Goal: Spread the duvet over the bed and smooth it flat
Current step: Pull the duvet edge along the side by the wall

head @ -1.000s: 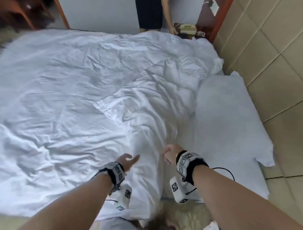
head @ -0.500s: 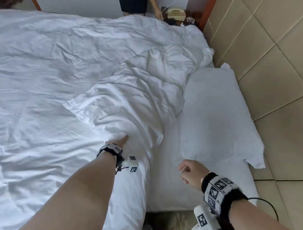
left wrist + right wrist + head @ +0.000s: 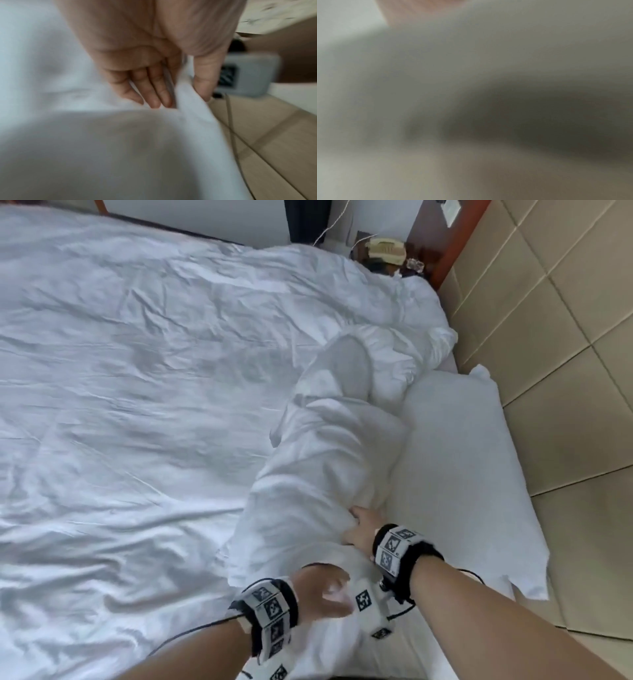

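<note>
The white duvet (image 3: 137, 405) covers most of the bed, creased all over. Near the right side it is bunched into a long raised fold (image 3: 325, 457) that runs from the far corner toward me. My right hand (image 3: 356, 520) grips the near end of that fold, its fingertips buried in the cloth. My left hand (image 3: 329, 590) is lower and blurred, at the duvet's near edge. In the left wrist view this hand (image 3: 187, 101) has a ridge of duvet (image 3: 102, 148) pinched between thumb and fingers. Blurred cloth (image 3: 419, 81) fills the right wrist view and hides the fingers.
A white pillow (image 3: 462, 457) lies right of the fold, against the beige padded wall panels (image 3: 565, 371). At the far corner a telephone (image 3: 387, 249) sits on a dark nightstand beside a wooden frame (image 3: 459, 241). A person's dark clothing (image 3: 308, 213) shows at the top edge.
My right hand rose from beside the bed and took hold of the fold. My left hand drew back to the near edge. The flat folded-over flap has bunched into a raised ridge.
</note>
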A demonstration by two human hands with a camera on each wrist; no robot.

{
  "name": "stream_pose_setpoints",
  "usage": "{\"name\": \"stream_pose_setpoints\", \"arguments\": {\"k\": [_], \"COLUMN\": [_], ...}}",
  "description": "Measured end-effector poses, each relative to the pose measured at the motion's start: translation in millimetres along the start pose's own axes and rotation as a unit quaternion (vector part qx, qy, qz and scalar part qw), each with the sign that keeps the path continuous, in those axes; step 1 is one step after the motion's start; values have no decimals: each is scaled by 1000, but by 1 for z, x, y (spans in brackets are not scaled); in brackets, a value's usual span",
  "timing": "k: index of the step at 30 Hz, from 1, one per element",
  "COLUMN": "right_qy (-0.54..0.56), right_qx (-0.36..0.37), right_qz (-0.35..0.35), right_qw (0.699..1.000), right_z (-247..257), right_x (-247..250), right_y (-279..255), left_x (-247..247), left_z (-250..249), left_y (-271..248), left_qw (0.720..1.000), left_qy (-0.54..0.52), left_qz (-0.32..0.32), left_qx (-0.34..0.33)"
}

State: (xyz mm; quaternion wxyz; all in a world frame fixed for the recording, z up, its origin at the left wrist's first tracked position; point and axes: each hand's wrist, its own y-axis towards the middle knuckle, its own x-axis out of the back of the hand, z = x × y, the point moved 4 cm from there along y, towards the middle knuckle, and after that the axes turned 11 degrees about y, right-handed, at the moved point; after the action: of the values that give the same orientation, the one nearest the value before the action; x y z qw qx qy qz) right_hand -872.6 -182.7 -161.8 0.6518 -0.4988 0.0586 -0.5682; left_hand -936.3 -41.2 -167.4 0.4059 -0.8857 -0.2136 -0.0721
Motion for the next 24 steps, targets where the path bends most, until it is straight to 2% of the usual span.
{"name": "stream_pose_setpoints", "arguments": {"k": [1,3,4,5,6,8,9,10,12,13,15,16,17,19,20,22,24], "right_qy": [19,70,90,105,119,159,177,189,248,327,491,529,536,507,496,491,529], "right_qx": [18,47,53,57,56,51,46,33,12,4,-14,-14,-11,-8,-10,1,-3], "right_qz": [-2,-5,0,8,15,21,21,27,31,28,12,13,26,54,29,-41,-89], "right_qw": [1000,996,995,993,991,986,983,981,968,945,871,849,844,860,868,870,844], "right_z": [1,5,9,11,10,-6,-20,-36,-72,-91,-138,-160,-177,-212,-237,-289,-348], "right_x": [-2,2,8,16,25,43,50,59,85,104,153,177,199,227,239,262,260], "right_y": [1,2,-1,-6,-12,-24,-31,-38,-55,-63,-80,-90,-107,-141,-157,-193,-224], "left_x": [7,22,30,39,46,52,54,54,45,35,1,-22,-49,-113,-145,-205,-265], "left_z": [22,64,87,106,119,136,114,82,-13,-65,-156,-195,-229,-298,-324,-367,-385], "left_y": [0,-4,-9,-11,-9,14,21,31,50,57,68,74,84,97,106,116,117], "left_qw": [999,981,958,924,885,826,817,819,846,860,871,885,907,949,953,943,935], "left_qy": [-42,-128,-190,-271,-351,-448,-476,-491,-494,-480,-474,-451,-405,-272,-219,-150,-85], "left_qz": [-23,-91,-111,-129,-149,-180,-177,-174,-145,-139,-130,-109,-74,56,121,213,282], "left_qx": [17,117,185,240,268,292,273,241,137,99,-1,-48,-87,-149,-172,-206,-195]}}
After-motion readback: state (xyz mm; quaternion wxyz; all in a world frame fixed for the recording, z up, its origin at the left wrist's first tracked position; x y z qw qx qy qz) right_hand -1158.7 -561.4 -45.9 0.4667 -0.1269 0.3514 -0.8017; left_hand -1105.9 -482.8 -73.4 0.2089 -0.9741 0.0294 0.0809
